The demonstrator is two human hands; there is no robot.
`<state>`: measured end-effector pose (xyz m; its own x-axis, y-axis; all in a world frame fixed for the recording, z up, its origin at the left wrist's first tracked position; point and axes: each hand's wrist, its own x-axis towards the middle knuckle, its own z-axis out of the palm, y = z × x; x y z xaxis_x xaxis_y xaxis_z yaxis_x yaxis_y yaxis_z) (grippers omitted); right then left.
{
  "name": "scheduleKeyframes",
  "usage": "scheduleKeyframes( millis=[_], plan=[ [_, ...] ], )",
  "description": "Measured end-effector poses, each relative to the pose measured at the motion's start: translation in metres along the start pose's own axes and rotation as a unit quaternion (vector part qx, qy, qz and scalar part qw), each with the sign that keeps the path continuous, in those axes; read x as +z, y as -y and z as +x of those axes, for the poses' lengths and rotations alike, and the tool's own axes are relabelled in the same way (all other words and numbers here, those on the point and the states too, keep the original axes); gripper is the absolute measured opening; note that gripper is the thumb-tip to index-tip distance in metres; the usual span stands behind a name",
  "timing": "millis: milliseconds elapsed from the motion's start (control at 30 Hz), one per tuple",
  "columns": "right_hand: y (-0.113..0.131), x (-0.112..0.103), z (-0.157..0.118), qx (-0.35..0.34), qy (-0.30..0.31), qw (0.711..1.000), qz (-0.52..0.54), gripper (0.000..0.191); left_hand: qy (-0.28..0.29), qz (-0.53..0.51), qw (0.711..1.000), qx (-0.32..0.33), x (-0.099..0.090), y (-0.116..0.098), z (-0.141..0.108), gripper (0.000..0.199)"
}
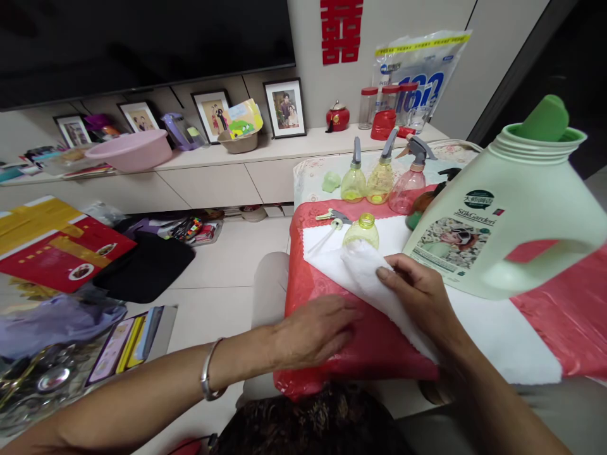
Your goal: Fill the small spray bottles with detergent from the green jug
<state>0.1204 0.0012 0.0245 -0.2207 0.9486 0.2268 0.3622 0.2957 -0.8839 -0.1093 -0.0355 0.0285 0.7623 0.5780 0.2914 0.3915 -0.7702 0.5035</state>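
Note:
My right hand point(420, 294) grips the folded-over edge of a white cloth point(502, 341) between thumb and fingers. My left hand point(315, 332), slightly blurred, is over the red plastic sheet point(310, 278) at the near edge, its fingers stretched out with nothing in them. Just beyond the lifted cloth stands a yellow clear bottle point(363, 234) without its top; the cloth hides its lower part. A grey spray head point(334, 217) with its tube lies beside it. To the right stands a large pale green jug point(512, 208) with a green scoop point(545, 120) in its mouth.
Behind the cloth stand two yellow spray bottles point(353, 180) and a pink spray bottle point(408, 186). A green crumpled piece point(331, 182) lies near them. Along the wall a cabinet point(203, 183) holds framed photos and a pink basin point(130, 150). Boxes and bags cover the floor at left.

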Motion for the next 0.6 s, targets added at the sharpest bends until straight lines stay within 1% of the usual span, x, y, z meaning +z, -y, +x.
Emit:
scheduleKeyframes(
  millis=[33,67,133,167,200,267,333,367,467,600],
  plan=[
    [0.003,0.000,-0.001,-0.006,0.003,1.000,0.003,0.034,0.039,0.000,0.999,-0.013,0.006,0.001,0.002,0.038],
    [0.005,0.000,-0.003,-0.015,0.004,1.000,0.005,0.032,0.064,0.000,0.998,-0.018,0.010,0.001,0.006,0.045],
    [0.009,-0.001,-0.005,-0.035,-0.003,0.999,0.004,0.029,0.087,0.010,0.996,-0.021,0.017,0.002,0.016,0.053],
    [0.009,-0.003,-0.005,-0.039,-0.017,0.999,0.010,0.027,0.091,0.020,0.996,-0.012,0.019,0.003,0.020,0.054],
    [0.008,-0.004,-0.004,-0.036,-0.037,0.998,0.022,0.026,0.096,0.035,0.995,0.004,0.021,0.004,0.024,0.053],
    [0.003,-0.009,-0.001,-0.017,-0.076,0.995,0.055,0.025,0.106,0.067,0.990,0.058,0.026,0.005,0.028,0.047],
    [-0.005,-0.013,0.004,0.006,-0.103,0.991,0.086,0.027,0.119,0.091,0.982,0.111,0.031,0.007,0.027,0.042],
    [-0.008,-0.015,0.007,0.013,-0.110,0.989,0.094,0.028,0.122,0.099,0.980,0.125,0.034,0.008,0.025,0.042],
    [-0.016,-0.020,0.013,0.022,-0.128,0.985,0.113,0.031,0.120,0.111,0.980,0.110,0.038,0.009,0.019,0.045],
    [-0.014,-0.023,0.014,0.018,-0.138,0.982,0.126,0.032,0.117,0.103,0.986,0.054,0.039,0.011,0.020,0.054]
  ],
)
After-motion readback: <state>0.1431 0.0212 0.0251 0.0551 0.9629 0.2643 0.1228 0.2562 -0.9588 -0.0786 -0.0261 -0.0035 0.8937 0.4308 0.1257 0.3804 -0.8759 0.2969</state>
